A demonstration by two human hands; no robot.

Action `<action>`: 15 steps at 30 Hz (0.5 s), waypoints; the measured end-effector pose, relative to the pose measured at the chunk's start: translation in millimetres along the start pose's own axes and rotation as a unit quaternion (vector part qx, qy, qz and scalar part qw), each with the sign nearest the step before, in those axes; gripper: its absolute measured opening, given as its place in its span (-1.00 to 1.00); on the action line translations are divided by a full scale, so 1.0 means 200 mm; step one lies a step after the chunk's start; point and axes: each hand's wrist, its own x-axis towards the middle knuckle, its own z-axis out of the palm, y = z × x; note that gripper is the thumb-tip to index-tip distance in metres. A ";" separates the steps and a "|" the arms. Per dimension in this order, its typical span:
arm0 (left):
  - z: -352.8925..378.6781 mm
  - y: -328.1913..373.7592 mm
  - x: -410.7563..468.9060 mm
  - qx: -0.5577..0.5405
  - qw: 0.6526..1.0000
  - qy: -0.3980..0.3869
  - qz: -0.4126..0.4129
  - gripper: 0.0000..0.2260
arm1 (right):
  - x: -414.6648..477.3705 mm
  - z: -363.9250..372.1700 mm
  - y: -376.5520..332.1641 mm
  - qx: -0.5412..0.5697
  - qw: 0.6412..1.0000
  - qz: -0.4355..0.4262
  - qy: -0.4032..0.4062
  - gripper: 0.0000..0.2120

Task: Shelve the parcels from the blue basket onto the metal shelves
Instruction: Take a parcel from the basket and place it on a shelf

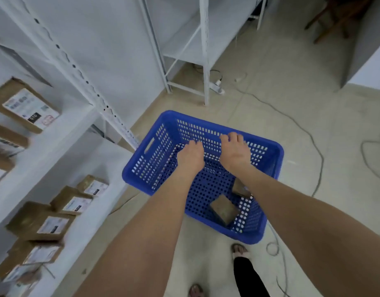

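Both arms reach straight down into the blue basket (pixel 151 161) on the floor beside the metal shelves (pixel 77 133), left hand (pixel 191 156) and right hand (pixel 234 152) backs-up, fingers curled against its far wall, any grip unclear, two brown parcels (pixel 224 209) in its near right corner

- The upper-shelf parcel (pixel 24 103) carries a white shipping label (pixel 31 108). A small black patch (pixel 33 117) on it holds white characters, possibly "010". The rest of its print, rows of small grey text and a pinkish stamp-like mark, is too blurred to read.
- The left-edge parcel (pixel 6 143), one level down, shows bold dark lettering on a white face. It is smeared and cannot be read.
- The lower-shelf parcels (pixel 71 202) each bear white labels (pixel 77 205) with a small dark block near one edge. No word or number on them can be made out.
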 end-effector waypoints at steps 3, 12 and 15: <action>0.18 0.15 0.14 -0.063 0.995 -0.063 -0.042 -0.60 | 0.11 0.18 0.15 0.024 0.998 0.004 -0.053 -0.47; 0.96 0.19 0.47 -0.238 0.912 -0.222 -0.250 -0.69 | 0.31 1.11 0.32 0.083 0.941 0.047 -0.325 -0.24; 1.17 0.14 0.58 -0.260 0.887 -0.241 -0.295 -0.69 | 0.34 1.42 0.27 0.074 0.917 0.068 -0.385 -0.04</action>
